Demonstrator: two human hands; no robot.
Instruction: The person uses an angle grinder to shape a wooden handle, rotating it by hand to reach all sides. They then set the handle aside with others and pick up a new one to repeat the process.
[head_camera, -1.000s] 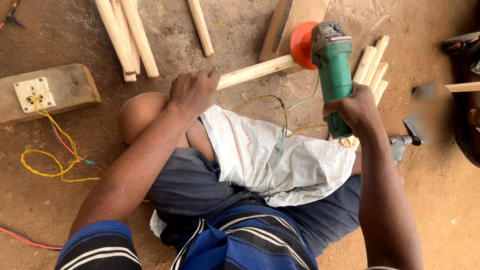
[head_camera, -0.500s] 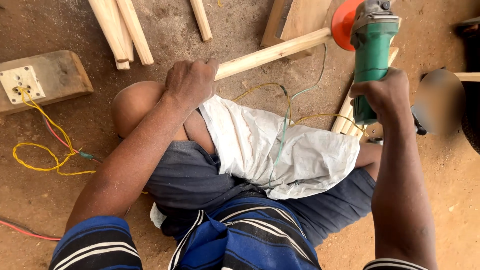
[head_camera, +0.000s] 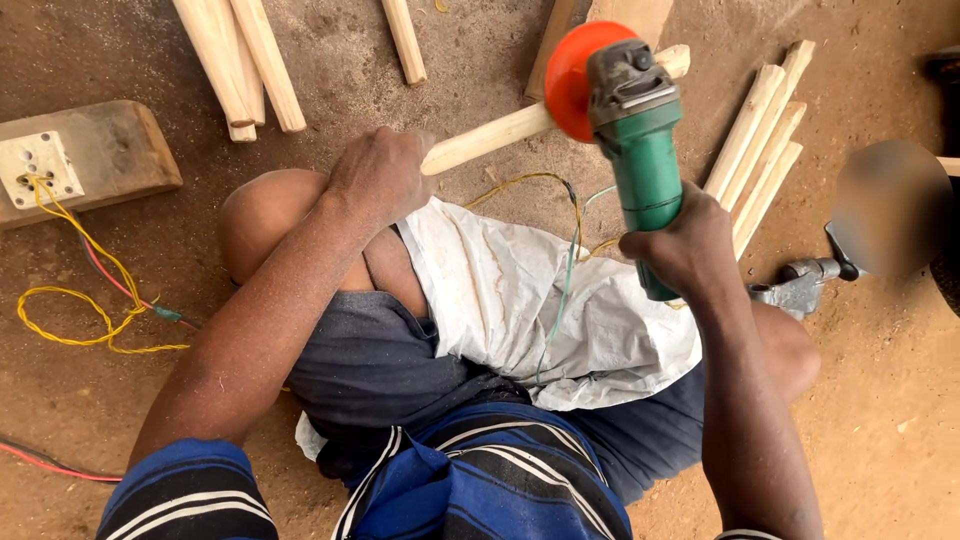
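Dirt floor strewn with sticks lies below. Left hand is clenched round a stick over the knee; right hand grips the green grinder, which has swung in since a second ago, its orange disc now at the stick.

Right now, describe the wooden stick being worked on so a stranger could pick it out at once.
Start at the white sack across the person's lap. Just above it, the left hand grips one end of a pale wooden stick that slants up to the green grinder. Unlike the other sticks lying on the dirt, it alone is held.
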